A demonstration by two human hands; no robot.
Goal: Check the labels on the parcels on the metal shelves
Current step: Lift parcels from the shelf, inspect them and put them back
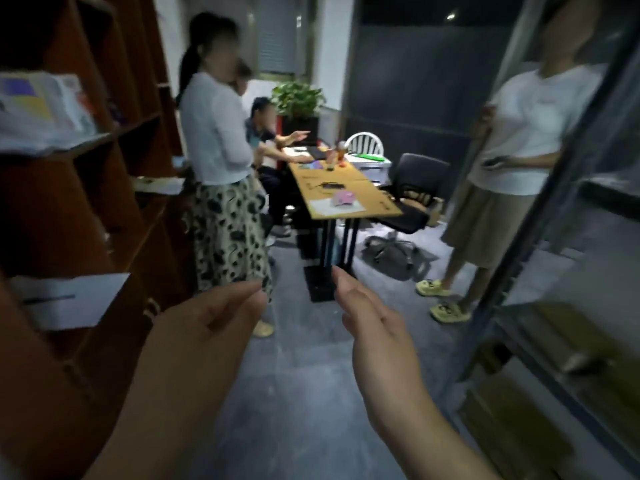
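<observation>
Metal shelves right; cardboard parcels on tiers.

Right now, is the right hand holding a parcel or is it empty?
Empty. The right hand reaches forward with straight fingers over the grey floor, touching nothing. The brown parcels sit on the metal shelves.

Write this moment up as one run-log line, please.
left hand: open, empty | right hand: open, empty | metal shelves: untouched | parcels: on shelves, labels unreadable
</observation>
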